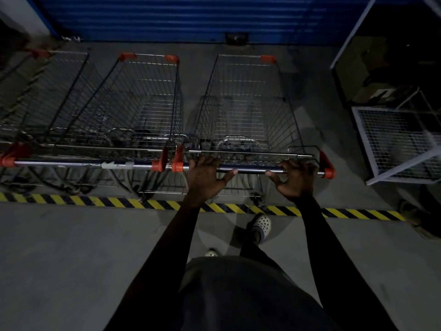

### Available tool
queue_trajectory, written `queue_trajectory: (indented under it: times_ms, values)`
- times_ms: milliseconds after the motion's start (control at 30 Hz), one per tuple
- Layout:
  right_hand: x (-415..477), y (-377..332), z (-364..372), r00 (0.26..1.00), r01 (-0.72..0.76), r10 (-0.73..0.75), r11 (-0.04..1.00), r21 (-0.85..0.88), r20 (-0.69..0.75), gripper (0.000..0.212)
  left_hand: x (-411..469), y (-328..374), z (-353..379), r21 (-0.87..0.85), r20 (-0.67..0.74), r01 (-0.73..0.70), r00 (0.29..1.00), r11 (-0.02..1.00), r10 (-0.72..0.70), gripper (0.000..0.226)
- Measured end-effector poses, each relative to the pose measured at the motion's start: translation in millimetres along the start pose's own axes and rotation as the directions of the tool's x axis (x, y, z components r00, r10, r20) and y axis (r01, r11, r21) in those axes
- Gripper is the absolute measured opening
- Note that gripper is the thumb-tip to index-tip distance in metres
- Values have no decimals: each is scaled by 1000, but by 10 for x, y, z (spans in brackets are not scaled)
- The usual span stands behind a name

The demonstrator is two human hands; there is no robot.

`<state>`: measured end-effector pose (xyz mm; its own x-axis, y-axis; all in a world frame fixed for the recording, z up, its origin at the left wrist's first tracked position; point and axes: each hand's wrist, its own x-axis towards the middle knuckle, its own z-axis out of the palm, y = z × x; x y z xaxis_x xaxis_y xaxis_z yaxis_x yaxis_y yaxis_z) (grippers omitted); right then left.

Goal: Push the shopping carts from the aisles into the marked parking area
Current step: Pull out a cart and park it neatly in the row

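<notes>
The wire-mesh shopping cart [243, 101] stands centre-right of the frame, beyond the yellow-and-black striped tape [119, 202]. The left hand [205, 174] and right hand [294, 179] both curl around its chrome handle bar [250, 170], which has orange end caps. Similar parked carts [143, 103] sit just beside it to the left, their undersides murky. A ribbed blue shutter [191, 17] runs along the top. At the right edge, a white mesh cage [393, 144] is cut off.

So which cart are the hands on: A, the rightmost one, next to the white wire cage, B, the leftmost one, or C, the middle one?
A: the left hand and right hand both grip the handle bar of the rightmost cart, which stands beside the white wire cage.
</notes>
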<state>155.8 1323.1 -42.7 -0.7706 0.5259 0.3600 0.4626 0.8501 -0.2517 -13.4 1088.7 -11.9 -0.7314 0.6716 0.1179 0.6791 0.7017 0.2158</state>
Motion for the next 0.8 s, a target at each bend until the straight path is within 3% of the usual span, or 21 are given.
queue_trajectory:
  times_ms: [800]
  values:
    - [-131,-75,-87,1000,2,-2,1000,-13,-14,48,-107,-24,45,9,-57,-19,998,1000,20,69]
